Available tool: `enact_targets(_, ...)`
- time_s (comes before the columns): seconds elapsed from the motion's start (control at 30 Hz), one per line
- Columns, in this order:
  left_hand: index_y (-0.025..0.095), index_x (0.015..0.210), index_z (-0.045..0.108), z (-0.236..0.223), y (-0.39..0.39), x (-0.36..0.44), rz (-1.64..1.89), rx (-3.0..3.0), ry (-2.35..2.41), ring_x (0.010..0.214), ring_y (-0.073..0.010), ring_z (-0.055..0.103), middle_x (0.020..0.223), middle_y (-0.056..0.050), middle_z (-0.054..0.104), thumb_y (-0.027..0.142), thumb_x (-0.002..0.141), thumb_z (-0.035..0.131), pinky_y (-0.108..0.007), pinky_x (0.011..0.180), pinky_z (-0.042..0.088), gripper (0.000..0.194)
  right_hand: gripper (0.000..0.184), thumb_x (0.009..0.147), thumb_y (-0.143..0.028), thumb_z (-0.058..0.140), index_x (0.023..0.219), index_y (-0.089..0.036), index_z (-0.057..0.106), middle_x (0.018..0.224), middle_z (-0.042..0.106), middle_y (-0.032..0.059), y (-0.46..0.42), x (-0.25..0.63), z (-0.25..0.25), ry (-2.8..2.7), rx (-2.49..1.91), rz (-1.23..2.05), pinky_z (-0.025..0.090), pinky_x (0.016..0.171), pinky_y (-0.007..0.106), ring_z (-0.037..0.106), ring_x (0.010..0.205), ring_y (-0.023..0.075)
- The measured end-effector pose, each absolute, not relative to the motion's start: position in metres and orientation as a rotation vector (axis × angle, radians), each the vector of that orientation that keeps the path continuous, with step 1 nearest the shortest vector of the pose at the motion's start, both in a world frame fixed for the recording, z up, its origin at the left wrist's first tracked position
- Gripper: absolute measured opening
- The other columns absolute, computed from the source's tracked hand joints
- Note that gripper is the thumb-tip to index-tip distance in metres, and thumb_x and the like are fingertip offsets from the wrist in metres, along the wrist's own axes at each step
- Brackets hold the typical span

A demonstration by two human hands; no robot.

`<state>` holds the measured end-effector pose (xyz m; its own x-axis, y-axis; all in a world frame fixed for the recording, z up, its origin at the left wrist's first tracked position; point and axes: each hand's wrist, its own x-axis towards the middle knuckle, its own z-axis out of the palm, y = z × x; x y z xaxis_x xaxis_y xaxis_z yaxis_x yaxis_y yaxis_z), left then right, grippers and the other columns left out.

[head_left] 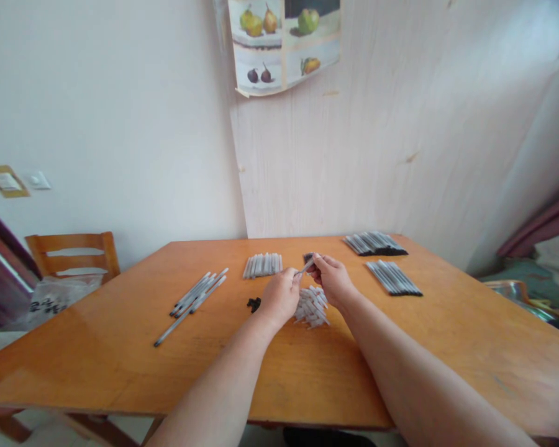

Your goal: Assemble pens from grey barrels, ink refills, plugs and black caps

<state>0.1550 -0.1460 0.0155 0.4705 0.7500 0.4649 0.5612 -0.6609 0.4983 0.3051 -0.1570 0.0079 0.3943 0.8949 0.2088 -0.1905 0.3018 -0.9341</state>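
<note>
Over the middle of the table, my left hand (279, 295) and my right hand (330, 279) are both closed on a thin translucent pen barrel (306, 267), one at each end. The barrel slants up to the right; its ends are partly hidden by the fingers. Below the hands lies a heap of small white plastic pieces (312, 307), partly covered by my left hand. Beside my left wrist are a few small black pieces (254, 304). Behind my right fingers, more small dark pieces (308, 256) show in part. A row of translucent tubes (263, 266) lies farther back.
Several black-ended pens (200, 293) lie loosely on the left of the wooden table (97, 366). Two neat rows of black-ended pens, a far one (376, 243) and a nearer one (394, 277), lie right. A chair (74, 251) and a plastic bag (58, 301) stand left.
</note>
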Motion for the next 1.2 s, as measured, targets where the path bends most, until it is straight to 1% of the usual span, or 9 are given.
enact_targets(0.23,0.018,0.084,0.063,0.017,-0.144,0.159,0.918,2.193,1.085,0.069,-0.0148,0.056,0.076,-0.004,0.065,0.037,0.092,0.044,-0.025,0.061,0.038,0.028,0.035,0.074,-0.049,0.066,0.066,-0.017,0.056,0.059,0.058,0.0004,-0.155,0.305,0.007,-0.847,-0.948,0.889,0.028,0.043,0.021,0.042,0.048,0.0074)
enact_targets(0.33,0.017,0.085,0.064,0.016,-0.146,0.154,0.884,1.939,1.084,0.06,-0.0126,0.051,0.067,-0.001,0.059,0.039,0.091,0.044,-0.023,0.055,0.036,0.03,0.03,0.078,-0.045,0.064,0.069,-0.017,0.055,0.061,0.059,0.0005,-0.153,0.32,0.011,-0.748,-0.901,0.857,0.027,0.041,0.02,0.043,0.048,0.0078)
enact_targets(0.37,0.017,0.085,0.064,0.015,-0.146,0.151,0.87,1.844,1.086,0.056,-0.0114,0.048,0.063,0.0,0.055,0.039,0.091,0.044,-0.022,0.052,0.034,0.03,0.03,0.077,-0.044,0.064,0.068,-0.018,0.053,0.059,0.058,0.0002,-0.153,0.326,0.012,-0.654,-0.909,0.82,0.025,0.039,0.02,0.041,0.046,0.0079)
enact_targets(0.47,0.016,0.085,0.062,0.014,-0.143,0.139,0.882,1.58,1.079,0.044,-0.0067,0.035,0.058,0.004,0.047,0.04,0.09,0.047,-0.02,0.043,0.026,0.028,0.025,0.076,-0.041,0.063,0.072,-0.018,0.055,0.062,0.06,0.0014,-0.154,0.34,0.016,-0.591,-0.942,0.745,0.027,0.04,0.019,0.045,0.05,0.0086)
enact_targets(0.6,0.016,0.088,0.061,0.015,-0.134,0.128,1.015,1.303,0.965,0.038,-0.0025,0.025,0.06,0.004,0.044,0.044,0.087,0.055,-0.019,0.039,0.014,0.028,0.031,0.073,-0.047,0.063,0.071,-0.016,0.06,0.068,0.063,0.005,-0.162,0.332,0.019,-0.825,-1.131,0.767,0.028,0.043,0.02,0.047,0.053,0.0093)
enact_targets(0.77,0.015,0.087,0.061,0.015,-0.123,0.12,1.076,1.148,0.878,0.039,-0.0018,0.029,0.062,0.003,0.047,0.039,0.085,0.059,-0.016,0.038,0.013,0.024,0.029,0.075,-0.045,0.06,0.07,-0.016,0.065,0.07,0.064,0.0035,-0.17,0.322,0.019,-1.264,-1.342,0.779,0.038,0.055,0.023,0.05,0.06,0.0108)
enact_targets(0.93,0.015,0.087,0.061,0.018,-0.118,0.114,1.117,1.013,0.853,0.04,-0.002,0.035,0.062,0.003,0.05,0.032,0.083,0.061,-0.015,0.038,0.017,0.018,0.023,0.076,-0.038,0.058,0.074,-0.017,0.067,0.066,0.06,0.0001,-0.17,0.327,0.012,-1.551,-1.522,0.743,0.034,0.054,0.024,0.049,0.059,0.0119)
enact_targets(1.07,0.014,0.089,0.061,0.02,-0.116,0.114,1.129,0.93,0.827,0.041,-0.0029,0.039,0.063,0.002,0.054,0.023,0.08,0.06,-0.016,0.038,0.02,0.013,0.016,0.073,-0.027,0.057,0.077,-0.016,0.067,0.068,0.061,-0.0004,-0.169,0.326,0.01,-1.735,-1.541,0.651,0.037,0.058,0.024,0.052,0.064,0.0126)
enact_targets(1.2,0.014,0.09,0.06,0.019,-0.113,0.115,1.13,0.863,0.822,0.041,-0.0046,0.043,0.063,0.001,0.058,0.019,0.079,0.056,-0.017,0.039,0.025,0.013,0.012,0.07,-0.021,0.056,0.074,-0.016,0.066,0.069,0.062,0.0004,-0.17,0.324,0.013,-1.798,-1.571,0.586,0.037,0.059,0.024,0.054,0.066,0.0129)
